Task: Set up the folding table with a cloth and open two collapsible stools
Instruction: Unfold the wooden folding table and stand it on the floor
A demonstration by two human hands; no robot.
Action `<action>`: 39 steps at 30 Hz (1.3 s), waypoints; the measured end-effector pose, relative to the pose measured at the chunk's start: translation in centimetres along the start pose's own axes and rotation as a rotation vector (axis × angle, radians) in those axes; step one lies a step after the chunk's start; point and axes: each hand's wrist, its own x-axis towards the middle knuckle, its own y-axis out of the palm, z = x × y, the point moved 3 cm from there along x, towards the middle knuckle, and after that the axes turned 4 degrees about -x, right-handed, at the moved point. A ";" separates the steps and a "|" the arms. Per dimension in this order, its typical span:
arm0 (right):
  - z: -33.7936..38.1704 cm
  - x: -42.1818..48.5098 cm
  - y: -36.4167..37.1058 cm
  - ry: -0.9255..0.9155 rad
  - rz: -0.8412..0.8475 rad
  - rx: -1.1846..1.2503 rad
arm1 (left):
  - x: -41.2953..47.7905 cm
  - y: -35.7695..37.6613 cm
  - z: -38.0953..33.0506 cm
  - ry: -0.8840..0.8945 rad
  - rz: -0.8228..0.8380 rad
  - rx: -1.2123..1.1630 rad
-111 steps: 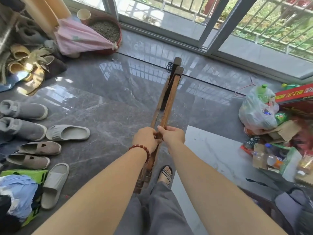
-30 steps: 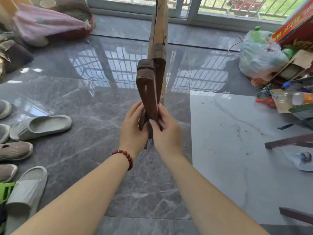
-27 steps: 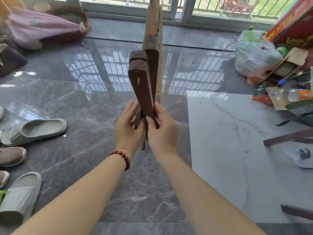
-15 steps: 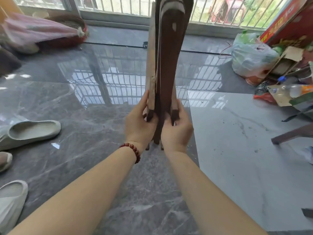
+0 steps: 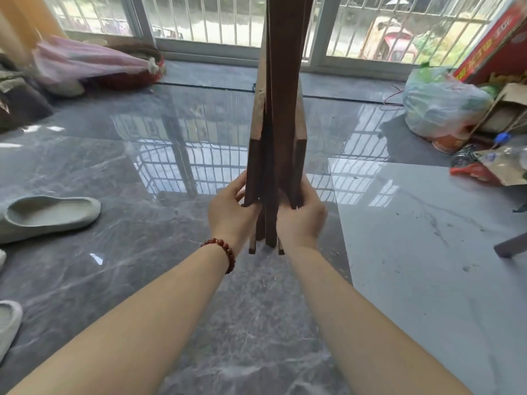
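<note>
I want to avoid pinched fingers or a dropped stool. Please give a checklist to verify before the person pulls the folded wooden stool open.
1. Left hand grips the outer left leg: ok.
2. Right hand grips the outer right leg: ok.
3. Folded stool held upright, legs together: ok.
4. Fingers away from the gaps between the slats: cannot tell.
5. Floor beneath free of objects: ok.
6. Slipper lies well away to the left: ok.
</note>
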 end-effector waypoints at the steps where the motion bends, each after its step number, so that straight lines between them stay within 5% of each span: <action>1: -0.3 0.0 0.0 0.005 0.015 -0.004 | 0.0 0.0 0.0 -0.004 0.001 0.027; 11: -1.5 0.3 -0.3 -0.108 0.075 -0.068 | -0.3 0.6 -0.4 -0.041 -0.006 0.139; 23: -3.0 0.6 -1.0 -0.109 0.339 -0.131 | -0.3 0.3 -0.9 -0.057 0.036 0.215; 39: -3.6 1.8 -4.0 -0.027 0.230 -0.280 | -0.6 -0.2 -1.6 -0.063 0.064 0.263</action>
